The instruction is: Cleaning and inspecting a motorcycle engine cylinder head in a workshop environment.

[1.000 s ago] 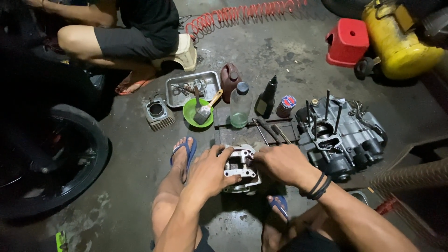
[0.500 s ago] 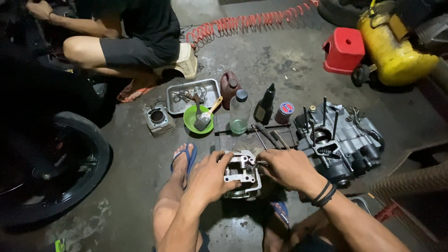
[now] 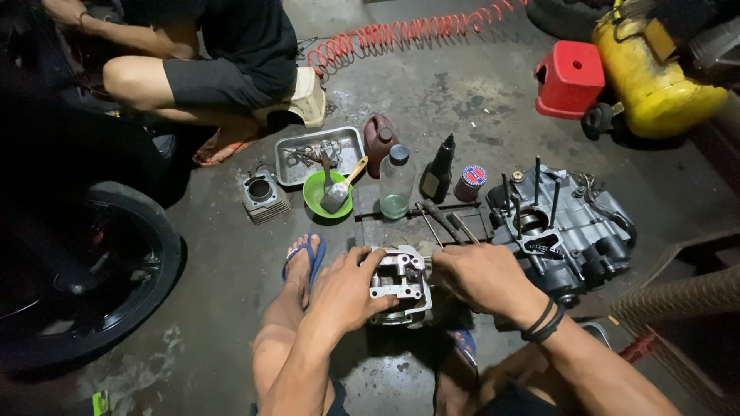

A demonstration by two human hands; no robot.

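Observation:
A silver engine cylinder head (image 3: 401, 283) rests on the concrete floor between my feet. My left hand (image 3: 348, 291) grips its left side, fingers curled over the top edge. My right hand (image 3: 479, 276) is closed against its right side, fingertips pinched at the head's edge; what they pinch is hidden. Just right of the head stands a dark engine crankcase (image 3: 563, 231) with long studs pointing up. My left foot in a blue sandal (image 3: 305, 260) lies left of the head.
Behind the head: a cylinder barrel (image 3: 260, 196), a metal tray of parts (image 3: 317, 154), a green bowl with a brush (image 3: 330, 194), bottles (image 3: 396, 183), loose tools (image 3: 441, 219). Another person squats at top left (image 3: 208, 69). A tyre (image 3: 85, 285) lies left; red stool (image 3: 569, 77) and yellow compressor (image 3: 655, 69) top right.
Both hands stay on the cylinder head; my right hand has shifted slightly along its right edge. The view has tilted a little, nothing else moved.

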